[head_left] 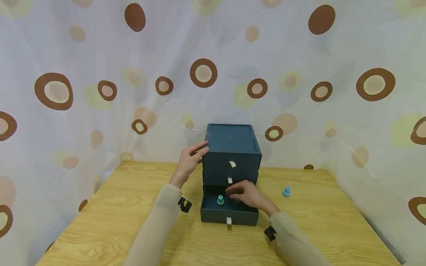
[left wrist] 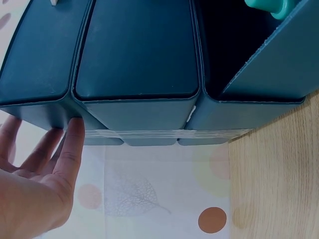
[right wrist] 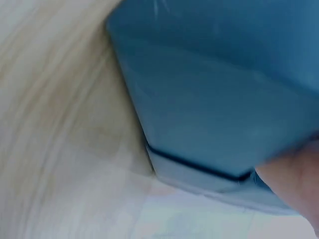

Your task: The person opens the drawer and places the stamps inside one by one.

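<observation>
A dark blue three-drawer cabinet [head_left: 232,168] stands on the wooden table, its bottom drawer [head_left: 229,217] pulled out. Inside that drawer a small green stepped plug-like piece [head_left: 220,200] stands upright; the left wrist view catches part of the green piece [left wrist: 271,5] too. My left hand [head_left: 189,162] rests its extended fingertips against the cabinet's upper left side, as the left wrist view confirms. Over the right part of the bottom drawer hovers my right hand [head_left: 247,194], fingers loosely bent, thumb apart, nothing visible between them. The right wrist view is blurred.
A light blue plug-like piece [head_left: 287,191] stands on the table right of the cabinet. White pull tabs mark the drawers, such as the top tab [head_left: 232,164]. Behind the table [head_left: 319,210] hangs a patterned cloth [head_left: 229,48].
</observation>
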Action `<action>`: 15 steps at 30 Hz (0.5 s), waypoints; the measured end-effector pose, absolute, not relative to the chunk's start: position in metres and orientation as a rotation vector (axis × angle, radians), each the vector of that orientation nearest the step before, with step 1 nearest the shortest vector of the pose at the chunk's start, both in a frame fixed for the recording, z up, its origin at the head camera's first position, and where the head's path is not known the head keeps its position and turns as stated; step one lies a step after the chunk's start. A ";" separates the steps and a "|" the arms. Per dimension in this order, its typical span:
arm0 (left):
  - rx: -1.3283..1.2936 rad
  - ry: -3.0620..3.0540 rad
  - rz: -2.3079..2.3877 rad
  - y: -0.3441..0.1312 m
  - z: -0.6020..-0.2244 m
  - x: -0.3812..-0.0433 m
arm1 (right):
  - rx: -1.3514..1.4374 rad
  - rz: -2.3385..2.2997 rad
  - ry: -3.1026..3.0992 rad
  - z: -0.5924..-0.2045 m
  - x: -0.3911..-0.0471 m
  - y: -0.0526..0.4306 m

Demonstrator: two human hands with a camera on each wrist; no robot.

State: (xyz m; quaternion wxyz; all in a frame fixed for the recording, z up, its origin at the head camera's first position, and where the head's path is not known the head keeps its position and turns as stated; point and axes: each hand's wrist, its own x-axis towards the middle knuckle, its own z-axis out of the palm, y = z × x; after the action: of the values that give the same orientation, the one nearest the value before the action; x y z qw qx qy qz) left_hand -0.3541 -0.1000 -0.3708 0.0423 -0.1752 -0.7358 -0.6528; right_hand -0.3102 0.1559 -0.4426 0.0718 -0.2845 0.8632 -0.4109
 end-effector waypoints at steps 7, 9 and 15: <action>-0.542 -2.298 -2.007 -0.099 -0.350 -0.334 | -0.803 -1.386 2.507 -0.435 -0.306 0.184; -0.547 -2.293 -2.013 -0.099 -0.346 -0.328 | -0.774 -1.403 2.519 -0.433 -0.306 0.191; -0.553 -2.300 -2.025 -0.102 -0.345 -0.327 | -0.692 -1.461 2.536 -0.430 -0.307 0.207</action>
State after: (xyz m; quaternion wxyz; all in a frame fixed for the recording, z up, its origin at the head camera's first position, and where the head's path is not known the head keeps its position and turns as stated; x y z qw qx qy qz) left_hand -0.3271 -0.1015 -0.3452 0.0137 -0.1774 -0.7386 -0.6503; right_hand -0.3067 0.2070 -0.4304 0.0669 -0.2296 0.8414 -0.4846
